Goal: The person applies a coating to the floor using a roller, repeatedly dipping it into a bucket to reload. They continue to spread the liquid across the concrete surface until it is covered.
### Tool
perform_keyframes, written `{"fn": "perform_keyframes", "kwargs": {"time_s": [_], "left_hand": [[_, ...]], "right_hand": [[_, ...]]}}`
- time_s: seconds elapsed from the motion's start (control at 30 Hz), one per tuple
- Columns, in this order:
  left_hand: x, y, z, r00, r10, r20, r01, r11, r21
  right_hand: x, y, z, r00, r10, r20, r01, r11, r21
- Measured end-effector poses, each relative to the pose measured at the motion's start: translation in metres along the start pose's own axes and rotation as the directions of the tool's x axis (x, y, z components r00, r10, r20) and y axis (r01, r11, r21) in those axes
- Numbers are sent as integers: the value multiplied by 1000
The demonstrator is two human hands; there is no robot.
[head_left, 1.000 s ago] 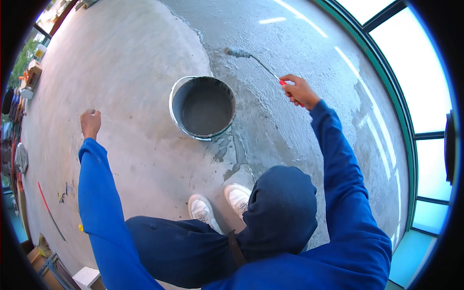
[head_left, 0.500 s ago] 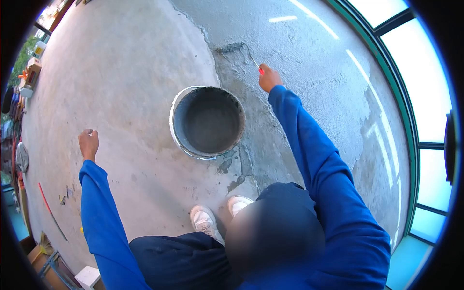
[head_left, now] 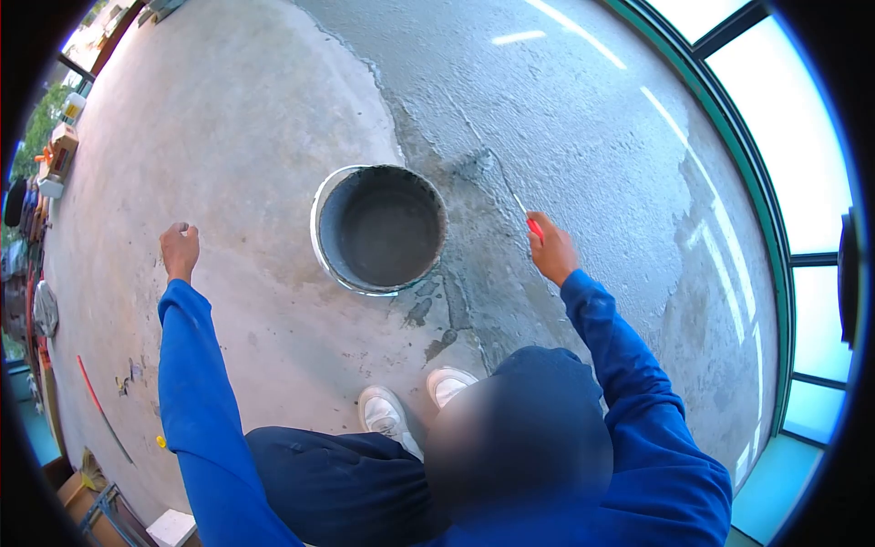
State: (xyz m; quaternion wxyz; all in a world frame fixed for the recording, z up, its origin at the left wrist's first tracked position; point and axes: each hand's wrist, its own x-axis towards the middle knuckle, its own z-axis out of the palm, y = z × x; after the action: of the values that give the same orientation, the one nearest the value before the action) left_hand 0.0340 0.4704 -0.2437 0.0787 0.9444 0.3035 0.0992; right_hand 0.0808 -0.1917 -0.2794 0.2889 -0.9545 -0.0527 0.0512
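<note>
My right hand (head_left: 553, 252) is wrapped round the red handle of a paint roller (head_left: 535, 228). Its thin metal rod runs up and left to a grey-coated roller head, which lies on the wet grey coating (head_left: 583, 137) and blends into it. Between my hands stands a bucket (head_left: 316, 219) with a pale outer wall, its inside smeared dark and grey liquid showing within. Away to the left, my left hand (head_left: 180, 251) hangs above the bare floor, fingers curled, with nothing visible in them.
My white shoes (head_left: 383, 412) stand just below the bucket on pale concrete. A green-framed window wall (head_left: 775, 264) borders the right side. Along the left edge are boxes (head_left: 62, 150), assorted items and a thin red-and-black rod (head_left: 96, 397) on the floor.
My right hand has drawn the roller back toward me and to the right, across the wet coating. My left hand has shifted slightly right and up; the view has turned a little.
</note>
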Motion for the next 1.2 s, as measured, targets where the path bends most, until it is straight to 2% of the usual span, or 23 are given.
{"fn": "perform_keyframes", "kwargs": {"time_s": [0.1, 0.23, 0.37, 0.4, 0.47, 0.57, 0.67, 0.77, 0.8, 0.83, 0.87, 0.9, 1.0, 1.07, 1.1, 1.17, 1.2], "left_hand": [[-1, -3, -1, 1000, -3, 5, 3, 999, -35], [-13, -20, -6, 999, -44, 9, 44, 999, 6], [-20, -41, -8, 994, -90, 61, 88, 995, 36], [-23, -42, -9, 991, -111, 73, 109, 993, 35], [-27, -45, -9, 986, -150, 70, 149, 988, 31], [-31, -56, -10, 979, -193, 72, 191, 981, 32], [-32, -65, -11, 977, -202, 74, 199, 979, 47], [-30, -67, -12, 974, -213, 74, 210, 976, 50], [-30, -68, -13, 972, -221, 74, 218, 975, 47], [-28, -66, -14, 974, -210, 82, 207, 977, 40], [-26, -65, -15, 975, -201, 91, 199, 979, 31], [-25, -63, -16, 976, -192, 100, 191, 981, 23], [-27, -48, -15, 977, -202, 62, 200, 979, 39], [-24, -49, -5, 993, -115, -27, 116, 992, 42], [-22, -49, -2, 995, -68, -69, 72, 996, 48], [-18, -37, -5, 995, -99, 16, 99, 995, 29], [-17, -31, -7, 992, -116, 57, 115, 993, 21]], "right_hand": [[38, -20, 30, 1000, -25, 14, 25, 999, -45], [122, -52, 71, 997, -48, -56, 40, 990, -133], [202, -96, 81, 996, 3, -92, -12, 995, -100], [214, -107, 80, 993, 121, -6, -120, 989, 86], [227, -134, 66, 930, 293, 223, -361, 843, 399], [238, -148, 51, 897, 186, 401, -430, 575, 696], [264, -127, 55, 871, 142, 470, -472, 504, 723], [246, -107, 73, 923, 139, 359, -342, 722, 601], [234, -104, 74, 938, 121, 325, -288, 796, 532], [220, -103, 72, 947, 128, 295, -239, 893, 381], [207, -87, 83, 995, -57, 79, 37, 972, 234], [197, -65, 97, 955, -279, -100, 282, 959, 24], [133, -57, 89, 992, -127, 11, 125, 987, 103], [103, -66, 69, 995, -13, 97, -1, 990, 141], [104, -64, 72, 996, -14, 93, -3, 983, 184], [120, -57, 85, 996, -18, 84, -6, 962, 272], [136, -57, 94, 998, -56, 26, 47, 964, 261]]}}
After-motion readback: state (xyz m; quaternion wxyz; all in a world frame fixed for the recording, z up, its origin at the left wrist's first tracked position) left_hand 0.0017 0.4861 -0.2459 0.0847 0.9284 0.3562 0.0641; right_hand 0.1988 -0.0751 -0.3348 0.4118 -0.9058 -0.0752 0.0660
